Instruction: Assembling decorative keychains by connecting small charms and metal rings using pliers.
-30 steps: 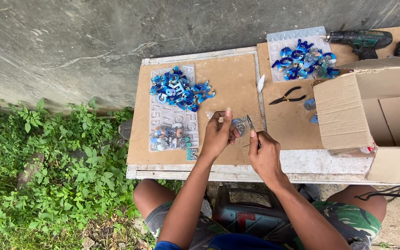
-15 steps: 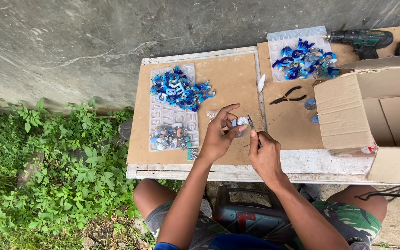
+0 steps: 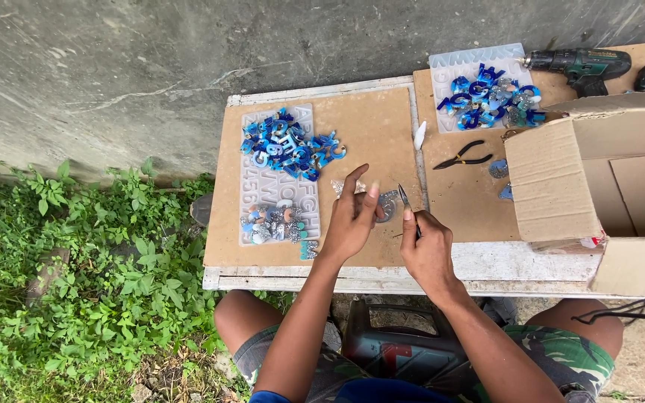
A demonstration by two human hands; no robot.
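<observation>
Setting: outdoors, rough grey concrete wall (image 3: 151,67) behind, green weeds (image 3: 76,283) at the person's left; a white-edged wooden desk (image 3: 412,272) topped with brown hardboard panels.
Left hand (image 3: 352,220): raised over the near edge of the board; thumb and forefinger pinch a small round silver glitter disc (image 3: 388,207), the other fingers (image 3: 354,185) extended upward.
Right hand (image 3: 428,250): clenched around a thin metal-tipped pointed tool (image 3: 404,198), tip angled up just beside the disc; contact cannot be confirmed.
Disc location: in the left hand, above the board, between the two hands.
Left board: translucent letter mould sheet (image 3: 278,179) carrying a pile of blue letter pieces (image 3: 289,145) and a smaller silver cluster (image 3: 274,224).
Right board: second heap of blue letter pieces (image 3: 487,93), black pliers (image 3: 460,157), white tube (image 3: 419,134).
Far right: open brown cardboard box (image 3: 599,179); dark green cordless drill (image 3: 580,66) behind it.
</observation>
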